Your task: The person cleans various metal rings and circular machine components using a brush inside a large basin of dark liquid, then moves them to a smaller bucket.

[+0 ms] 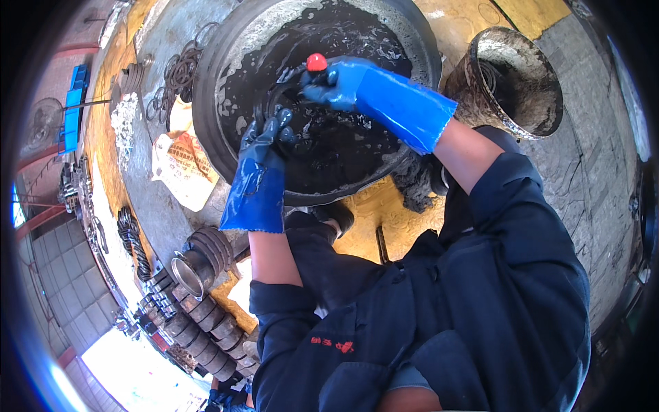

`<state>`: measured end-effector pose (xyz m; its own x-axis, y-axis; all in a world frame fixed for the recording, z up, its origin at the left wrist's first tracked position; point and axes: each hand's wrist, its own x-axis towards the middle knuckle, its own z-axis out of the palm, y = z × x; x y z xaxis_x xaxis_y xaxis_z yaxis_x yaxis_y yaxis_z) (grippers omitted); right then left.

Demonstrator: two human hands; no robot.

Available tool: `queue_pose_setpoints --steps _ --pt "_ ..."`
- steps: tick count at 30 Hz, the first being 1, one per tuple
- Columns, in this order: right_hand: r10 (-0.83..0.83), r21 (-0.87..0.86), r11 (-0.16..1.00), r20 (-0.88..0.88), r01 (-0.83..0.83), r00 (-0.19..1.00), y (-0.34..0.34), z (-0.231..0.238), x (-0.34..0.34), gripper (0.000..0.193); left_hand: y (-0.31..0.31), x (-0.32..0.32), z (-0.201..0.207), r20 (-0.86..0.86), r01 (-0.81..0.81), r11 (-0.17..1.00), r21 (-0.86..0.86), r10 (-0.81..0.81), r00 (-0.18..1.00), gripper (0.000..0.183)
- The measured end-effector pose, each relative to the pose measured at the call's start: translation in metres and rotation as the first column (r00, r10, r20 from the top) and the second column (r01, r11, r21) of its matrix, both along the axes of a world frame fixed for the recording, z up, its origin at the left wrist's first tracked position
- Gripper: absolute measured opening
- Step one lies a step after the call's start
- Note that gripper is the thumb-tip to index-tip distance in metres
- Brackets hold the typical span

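Note:
Both my hands wear blue rubber gloves and work over a large round basin (206, 113) of black, foamy liquid (350, 147). My right hand (335, 82) is closed around a tool with a red, rounded handle end (316, 62); its working end is hidden. To the left and nearer to me, my left hand (266, 134) has its fingers curled on a dark, wet, ring-like part (280, 96). That part blends into the liquid, so its full shape does not show. The tool hand is close beside the part's right side.
A stained bucket (473, 86) stands right of the basin. Dark rings (180, 72) and a printed sack (184, 168) lie left of it. A metal cylinder (189, 275) and stacked round metal parts (199, 329) are at lower left. My knees flank yellow, dirty flooring (371, 216).

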<state>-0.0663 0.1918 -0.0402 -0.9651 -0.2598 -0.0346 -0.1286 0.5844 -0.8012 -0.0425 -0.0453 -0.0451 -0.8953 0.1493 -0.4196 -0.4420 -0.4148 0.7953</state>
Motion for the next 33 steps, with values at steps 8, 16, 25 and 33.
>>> queue_pose_setpoints --steps 8,16,25,33 --pt "0.027 0.235 0.971 -0.278 0.041 0.96 -0.035 -0.011 0.003 0.042 0.0 0.001 0.018 -0.078 0.16 0.987 0.009 -0.159 0.984 0.029" --pt "0.133 -0.283 0.958 0.334 -0.036 0.933 -0.024 -0.034 0.019 0.037 0.025 0.019 0.033 -0.052 0.166 0.984 -0.058 -0.169 0.984 0.03" --pt "0.241 -0.6 0.781 0.545 0.173 0.803 -0.01 -0.037 0.023 0.036 0.034 0.022 0.043 -0.048 0.18 0.976 -0.121 -0.187 0.981 0.031" --pt "0.022 0.374 0.921 0.219 -0.105 0.975 -0.024 -0.01 0.021 0.046 0.023 0.02 0.031 0.051 0.208 0.978 -0.027 -0.207 0.977 0.028"
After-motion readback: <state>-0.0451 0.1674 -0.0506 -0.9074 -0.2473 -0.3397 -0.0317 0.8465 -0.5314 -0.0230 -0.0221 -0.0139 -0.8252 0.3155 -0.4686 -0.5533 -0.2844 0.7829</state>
